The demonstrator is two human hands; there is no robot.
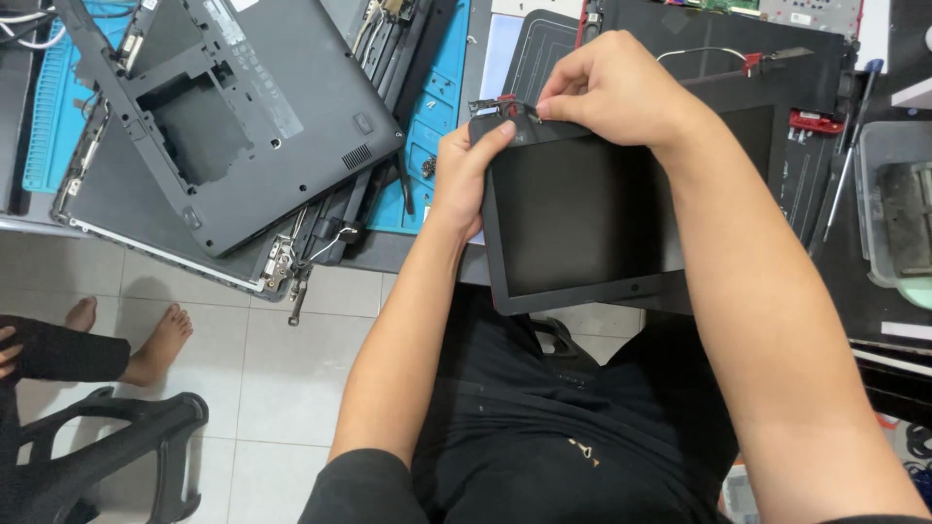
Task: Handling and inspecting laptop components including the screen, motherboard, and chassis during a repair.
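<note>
A black laptop screen panel [582, 218] with its bezel juts over the table's near edge above my lap. My left hand [464, 173] grips its left side, thumb pressed on the upper left corner. My right hand [614, 89] pinches the top left corner at a small metal hinge [500, 105] with red trim. A dark laptop lid [777, 68] with a thin white cable lies flat beneath the panel.
Grey laptop bottom cases [252, 107] are stacked on a blue repair mat [442, 107] at left, hinges hanging over the edge. A screwdriver [849, 146] and a clear plastic tray [898, 209] sit at right. Another person's bare feet [146, 340] and a black stool [107, 451] are on the tiled floor.
</note>
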